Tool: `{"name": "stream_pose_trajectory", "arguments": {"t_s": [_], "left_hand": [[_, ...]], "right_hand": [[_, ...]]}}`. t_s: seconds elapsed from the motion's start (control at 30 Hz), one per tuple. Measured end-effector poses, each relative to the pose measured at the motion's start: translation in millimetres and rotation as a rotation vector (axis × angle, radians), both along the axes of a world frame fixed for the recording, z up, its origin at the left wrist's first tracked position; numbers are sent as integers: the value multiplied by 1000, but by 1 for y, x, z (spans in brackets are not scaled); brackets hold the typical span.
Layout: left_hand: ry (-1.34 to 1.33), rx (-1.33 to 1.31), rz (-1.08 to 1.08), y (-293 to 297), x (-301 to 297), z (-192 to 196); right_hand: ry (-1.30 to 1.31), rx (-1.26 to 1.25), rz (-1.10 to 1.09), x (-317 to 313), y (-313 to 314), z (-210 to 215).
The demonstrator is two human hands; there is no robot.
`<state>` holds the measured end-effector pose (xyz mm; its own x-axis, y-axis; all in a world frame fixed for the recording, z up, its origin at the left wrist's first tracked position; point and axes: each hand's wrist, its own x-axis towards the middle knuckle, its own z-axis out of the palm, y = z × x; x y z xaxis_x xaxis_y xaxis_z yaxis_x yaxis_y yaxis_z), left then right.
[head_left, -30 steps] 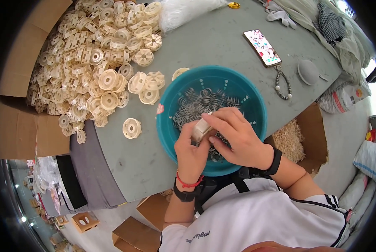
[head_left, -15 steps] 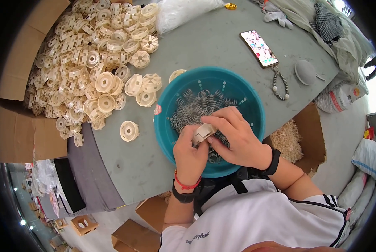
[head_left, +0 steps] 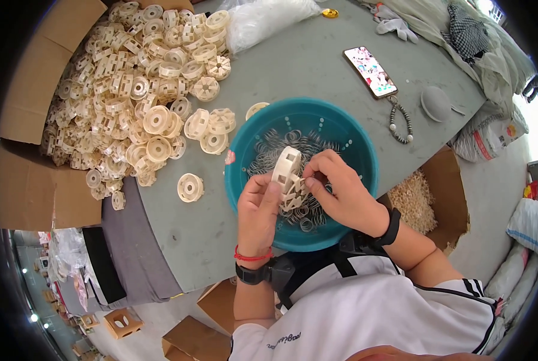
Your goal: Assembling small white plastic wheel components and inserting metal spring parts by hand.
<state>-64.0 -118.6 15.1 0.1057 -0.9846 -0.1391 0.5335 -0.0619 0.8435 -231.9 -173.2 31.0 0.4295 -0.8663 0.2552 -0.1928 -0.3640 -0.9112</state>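
Observation:
Above a round teal basin (head_left: 235,129), my left hand (head_left: 258,210) grips a cream, slotted plastic wheel part (head_left: 288,165), held on edge between thumb and fingers. My right hand (head_left: 350,198) is closed in a pinch at the right side of that part. Whatever sits between its fingertips is too small to make out. Beneath both hands, many loose metal coil springs (head_left: 272,150) lie in the basin. One similar cream plastic part (head_left: 190,188) rests alone on the table left of the basin.
A large heap of cream plastic parts (head_left: 124,90) spills from a cardboard box (head_left: 25,186) onto the grey table (head_left: 215,240). At the far right lie a lit phone (head_left: 370,72) with a beaded strap and a grey cup-shaped mask (head_left: 437,103). Another box (head_left: 452,186) of small pale pieces stands below the table's right edge.
The plastic part has been turned on edge and raised, showing its slotted face. My left hand has shifted slightly left, and my right fingers have drawn to the part's right side.

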Motion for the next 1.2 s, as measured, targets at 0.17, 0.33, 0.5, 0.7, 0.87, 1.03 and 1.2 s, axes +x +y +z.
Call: {"name": "stream_pose_trajectory", "arguments": {"t_s": [0.17, 0.33, 0.5, 0.7, 0.87, 1.03, 1.2], "left_hand": [[-1087, -254, 319, 0, -8, -8], [-722, -274, 283, 42, 16, 12], [-553, 94, 228, 173, 90, 0], [-1246, 724, -377, 195, 89, 14], [-1306, 284, 141, 97, 100, 14], [-1894, 121, 326, 22, 131, -32], [-1751, 73, 441, 11, 180, -82]], "right_hand": [[10, -181, -53, -17, -2, 9], [158, -90, -315, -86, -9, 15], [677, -16, -537, -213, -3, -3], [813, -330, -692, -233, -4, -21], [324, -207, -184, -67, -1, 21], [336, -471, 299, -16, 38, 3], [309, -456, 277, -13, 38, -19]]}}
